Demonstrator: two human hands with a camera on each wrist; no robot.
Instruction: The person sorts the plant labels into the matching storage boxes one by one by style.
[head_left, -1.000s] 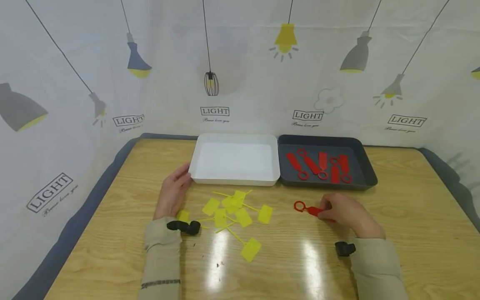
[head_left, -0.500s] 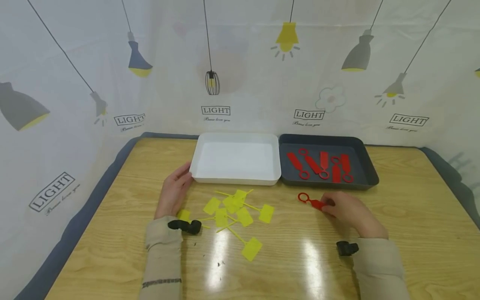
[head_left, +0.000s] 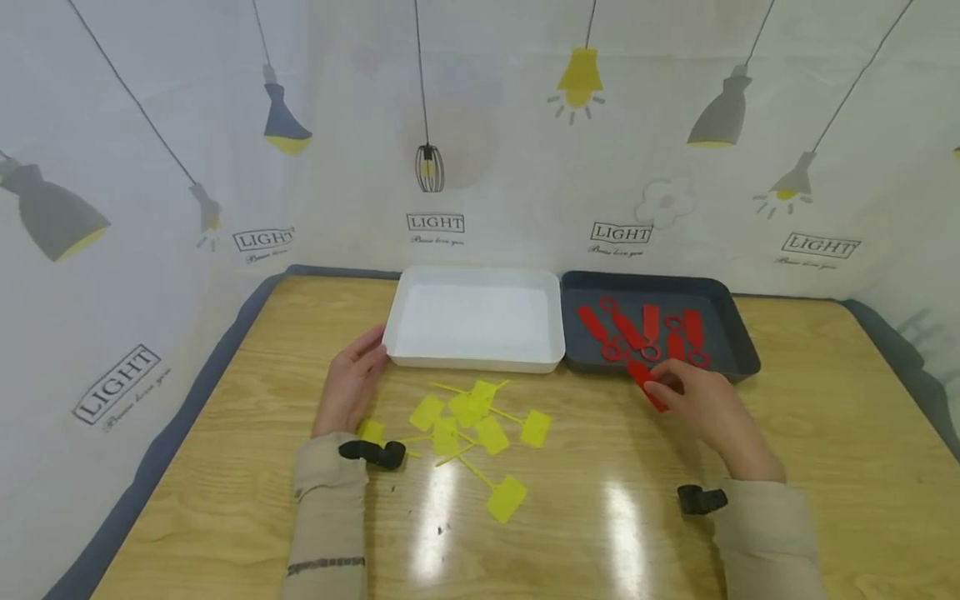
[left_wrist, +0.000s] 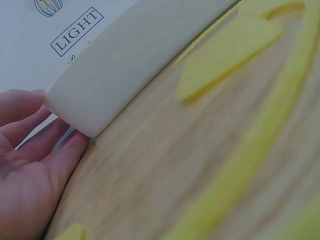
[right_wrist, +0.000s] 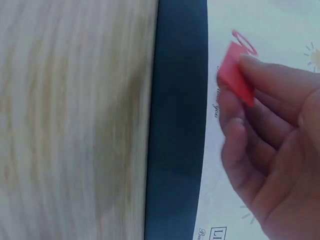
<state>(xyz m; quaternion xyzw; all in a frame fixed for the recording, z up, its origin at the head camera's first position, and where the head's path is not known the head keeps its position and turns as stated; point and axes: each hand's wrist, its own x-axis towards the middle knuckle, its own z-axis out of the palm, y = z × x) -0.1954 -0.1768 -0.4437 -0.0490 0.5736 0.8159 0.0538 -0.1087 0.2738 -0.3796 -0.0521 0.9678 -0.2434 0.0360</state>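
Note:
My right hand (head_left: 693, 400) pinches a red plastic tag (head_left: 643, 382) between thumb and fingers, over the front edge of the dark grey tray (head_left: 731, 329). In the right wrist view the tag's ring (right_wrist: 244, 42) points away from the fingertips. Several red ring tags (head_left: 592, 321) lie in that tray. My left hand (head_left: 351, 375) rests at the front left corner of the white tray (head_left: 480, 364), its fingers fairly straight against the wall, as the left wrist view shows. Several yellow tags with thin tails (head_left: 506, 498) lie scattered on the table in front of the white tray.
Both trays stand side by side at the back of the wooden table (head_left: 555, 533). Behind them hangs a pale cloth (head_left: 495, 167) printed with lamps. One yellow tag (head_left: 371, 431) lies partly behind my left wrist.
My right hand has lifted the red tag from the table and carried it forward to the grey tray's front edge. The left hand has stayed at the white tray's corner.

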